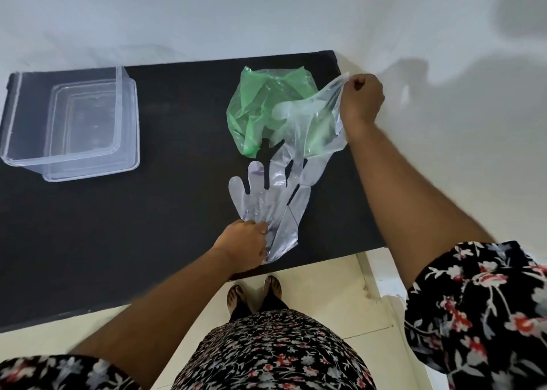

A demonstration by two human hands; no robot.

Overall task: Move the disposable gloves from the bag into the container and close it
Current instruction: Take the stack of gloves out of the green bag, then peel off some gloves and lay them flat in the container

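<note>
Clearly, from the head view, the main risk is lying in how light and slippery the thin clear plastic disposable gloves [266,200] are looking. The left hand [244,246] is pinching the cuffs of a flat glove stack near the worktop's near edge, its grip clenched on the film. If that pinch is catching only the top layers, I judge the lower gloves could be sliding apart and dropping off the near edge onto the floor. The right hand [359,102] is clenching a further crumpled clear glove [313,123] by the far right corner, lifted over the crumpled green translucent plastic bag [260,105]; static could be making it cling to the bag and drag it along.

The clear rectangular plastic container [68,117] is sitting open at the far left corner of the black worktop [118,241], resting on its own clear lid [130,152], well apart from both hands. Carrying loose film that far could be letting pieces flutter away.

The gloves themselves are looking translucent, wrinkled and glossy, their finger shapes fanning towards the bag.
</note>
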